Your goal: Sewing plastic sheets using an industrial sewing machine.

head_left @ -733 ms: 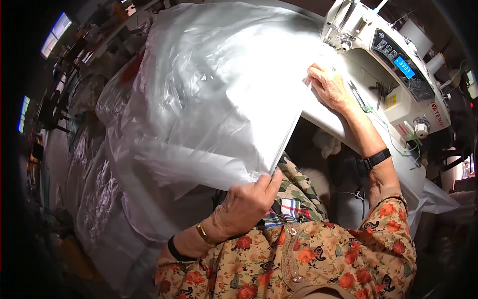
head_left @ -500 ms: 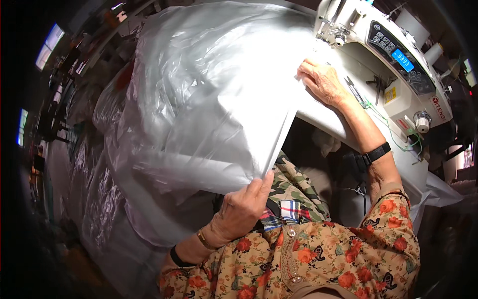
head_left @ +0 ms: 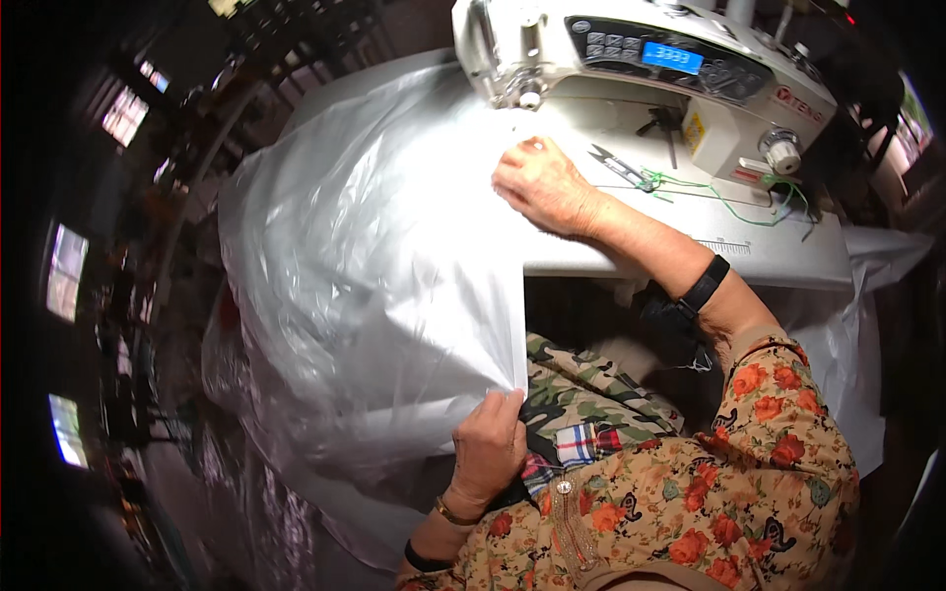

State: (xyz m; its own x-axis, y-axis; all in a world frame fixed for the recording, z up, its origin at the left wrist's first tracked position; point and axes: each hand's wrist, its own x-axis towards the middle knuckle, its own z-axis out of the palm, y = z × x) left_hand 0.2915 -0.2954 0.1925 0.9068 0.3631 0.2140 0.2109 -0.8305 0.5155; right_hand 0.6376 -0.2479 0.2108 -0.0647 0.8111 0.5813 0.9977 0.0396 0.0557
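Note:
A large, shiny, translucent plastic sheet (head_left: 345, 266) spreads over the left side of the table and hangs down toward my lap. My left hand (head_left: 490, 443) pinches its folded edge at the near corner, just above my legs. From there the edge runs taut and nearly straight up to my right hand (head_left: 552, 185). That hand's curled fingers grip the sheet edge close in front of the needle area of a white sewing machine (head_left: 512, 59). Strong glare from the lamp hides the exact contact between sheet, fingers and presser foot.
Black thread snips (head_left: 621, 167) lie on the white machine bed (head_left: 680, 227), right of my right hand. Green thread (head_left: 724, 189) trails across the bed beside them. More plastic sheeting (head_left: 838, 335) hangs off the table's right end. A lit blue display (head_left: 673, 58) is on the machine.
The view has turned, so the machine sits further left and more level. The sheet edge between my hands now runs near vertical. Both hands keep their grip.

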